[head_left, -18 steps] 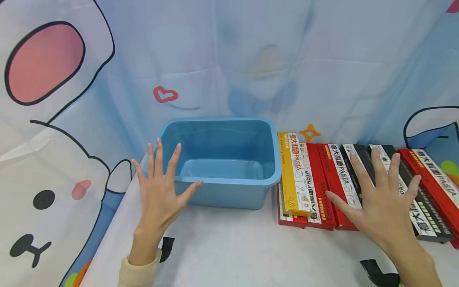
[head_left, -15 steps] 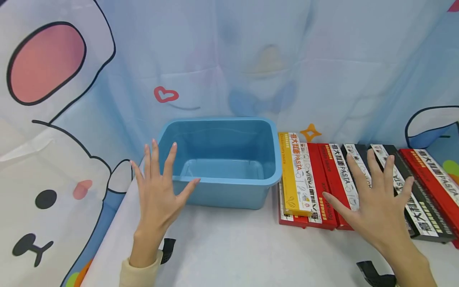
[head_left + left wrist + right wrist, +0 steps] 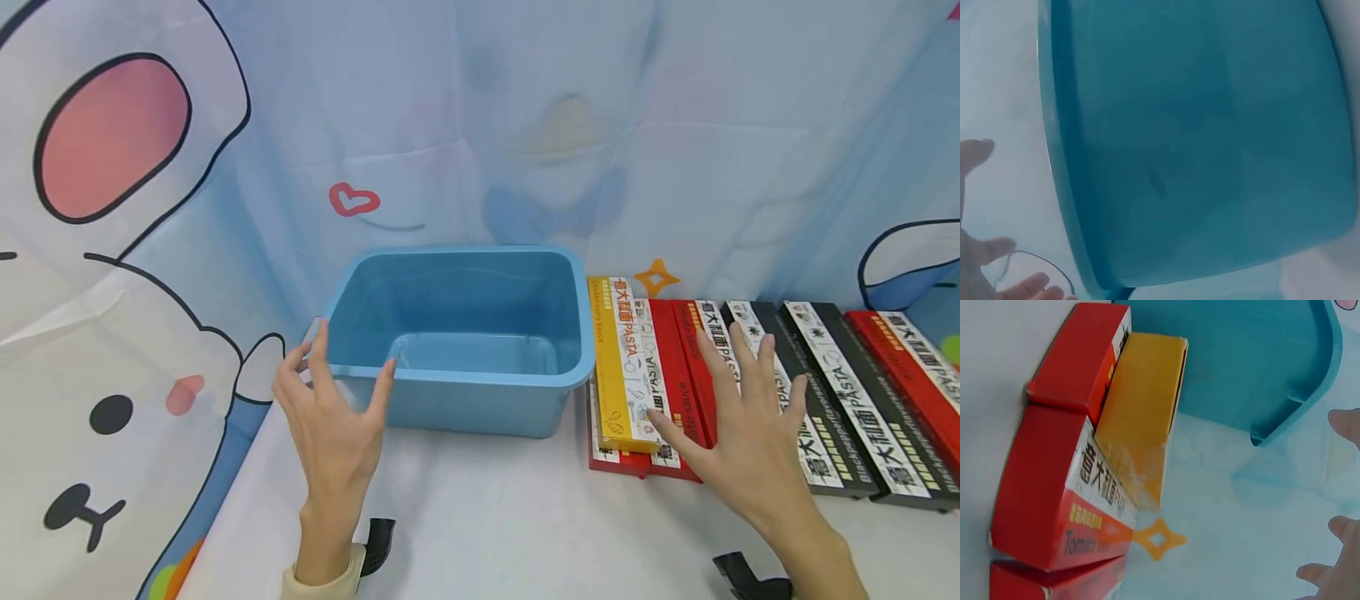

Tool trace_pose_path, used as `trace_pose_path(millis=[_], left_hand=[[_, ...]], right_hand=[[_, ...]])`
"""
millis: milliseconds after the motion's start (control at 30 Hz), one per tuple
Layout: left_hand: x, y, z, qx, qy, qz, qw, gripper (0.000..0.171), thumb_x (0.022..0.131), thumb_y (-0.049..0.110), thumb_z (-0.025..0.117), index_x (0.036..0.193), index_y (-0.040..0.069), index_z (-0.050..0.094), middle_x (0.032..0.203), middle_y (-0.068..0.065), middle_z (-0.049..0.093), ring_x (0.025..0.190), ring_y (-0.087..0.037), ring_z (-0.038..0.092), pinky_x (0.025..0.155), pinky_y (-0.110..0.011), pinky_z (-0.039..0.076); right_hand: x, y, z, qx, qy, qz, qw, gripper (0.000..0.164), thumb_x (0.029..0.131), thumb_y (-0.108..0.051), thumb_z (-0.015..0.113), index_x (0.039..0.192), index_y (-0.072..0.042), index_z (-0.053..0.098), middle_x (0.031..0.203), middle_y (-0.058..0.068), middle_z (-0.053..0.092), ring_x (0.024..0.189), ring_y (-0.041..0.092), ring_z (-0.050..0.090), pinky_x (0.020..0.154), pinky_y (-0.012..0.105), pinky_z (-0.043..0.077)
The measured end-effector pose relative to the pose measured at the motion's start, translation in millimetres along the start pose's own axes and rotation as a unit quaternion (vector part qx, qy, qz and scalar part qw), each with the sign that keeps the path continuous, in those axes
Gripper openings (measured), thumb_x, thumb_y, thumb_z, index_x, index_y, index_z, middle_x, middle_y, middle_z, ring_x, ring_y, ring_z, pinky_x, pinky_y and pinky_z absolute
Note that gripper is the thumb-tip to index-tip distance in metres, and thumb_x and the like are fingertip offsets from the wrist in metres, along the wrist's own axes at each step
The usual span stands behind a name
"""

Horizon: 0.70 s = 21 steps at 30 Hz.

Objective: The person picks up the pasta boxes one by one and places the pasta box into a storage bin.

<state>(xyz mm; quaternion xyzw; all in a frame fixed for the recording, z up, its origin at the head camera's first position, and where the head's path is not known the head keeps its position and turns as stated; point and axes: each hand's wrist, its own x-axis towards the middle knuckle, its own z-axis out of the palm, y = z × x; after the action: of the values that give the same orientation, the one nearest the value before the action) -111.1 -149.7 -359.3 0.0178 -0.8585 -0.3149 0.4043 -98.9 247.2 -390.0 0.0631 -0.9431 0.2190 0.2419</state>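
A blue plastic bin (image 3: 465, 408) stands on the white table, its inside bare. My left hand (image 3: 333, 433) hovers by its front left corner, fingers bent and thumb raised. The left wrist view shows a gap between those fingers and the bin's wall (image 3: 1197, 156). Over the pasta boxes to the right, my right hand (image 3: 750, 442) spreads its fingers and holds nothing. Nearest its thumb are a yellow pasta box (image 3: 606, 367), which lies on top of a red one, and red pasta boxes (image 3: 1041, 481). Black pasta boxes (image 3: 862, 392) lie farther right, partly behind the hand.
Another red pasta box (image 3: 907, 367) lies at the far right of the row. A patterned blue curtain (image 3: 465, 125) hangs right behind the bin and boxes. Dark straps (image 3: 378, 546) show at the wrists.
My right hand has shifted left across the boxes, and its fingers remain spread. My left hand has moved slightly down and right, with its fingers more bent. The bin and boxes stay put.
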Motion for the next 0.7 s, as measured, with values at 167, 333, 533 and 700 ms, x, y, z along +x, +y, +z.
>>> trace_pose_path(millis=[167,333,533,700], left_hand=[[-7.0,3.6,2.0,-0.044,-0.002,-0.072,0.9964,0.092,0.091,0.036,0.084,0.165,0.019,0.032,0.132,-0.022,0.038,0.114,-0.037,0.048,0.087,-0.049,0.053],[-10.3,8.3,6.9,-0.069,-0.008,-0.115,0.991,0.096,0.087,0.034,0.088,0.164,0.017,0.034,0.13,-0.02,0.038,0.096,-0.031,0.056,0.079,-0.041,0.053],[-19.1,18.6,16.0,-0.134,-0.04,-0.185,0.9726,0.092,0.088,0.031,0.087,0.162,0.017,0.035,0.133,-0.018,0.037,0.101,-0.029,0.064,0.085,-0.045,0.061],[-26.5,22.2,25.3,-0.213,-0.052,-0.217,0.9512,0.086,0.089,0.028,0.086,0.159,0.013,0.037,0.129,-0.018,0.041,0.104,-0.028,0.067,0.09,-0.037,0.062]], right_hand=[[-2,-4,4,0.017,0.002,-0.002,1.0,0.1,0.087,-0.054,0.072,0.167,-0.018,0.023,0.173,0.019,0.009,0.159,0.045,-0.003,0.118,0.079,-0.011],[-4,-5,6,0.025,0.001,0.002,1.0,0.099,0.088,-0.053,0.071,0.166,-0.016,0.023,0.172,0.02,0.011,0.159,0.045,-0.003,0.12,0.076,-0.012],[-5,-8,11,0.032,-0.004,0.004,0.999,0.1,0.087,-0.046,0.074,0.166,-0.013,0.023,0.172,0.022,0.012,0.158,0.048,0.0,0.118,0.079,-0.012],[-5,-12,18,0.048,-0.006,0.003,0.999,0.102,0.082,-0.035,0.078,0.166,-0.013,0.024,0.171,0.022,0.013,0.158,0.046,-0.001,0.117,0.08,-0.011]])
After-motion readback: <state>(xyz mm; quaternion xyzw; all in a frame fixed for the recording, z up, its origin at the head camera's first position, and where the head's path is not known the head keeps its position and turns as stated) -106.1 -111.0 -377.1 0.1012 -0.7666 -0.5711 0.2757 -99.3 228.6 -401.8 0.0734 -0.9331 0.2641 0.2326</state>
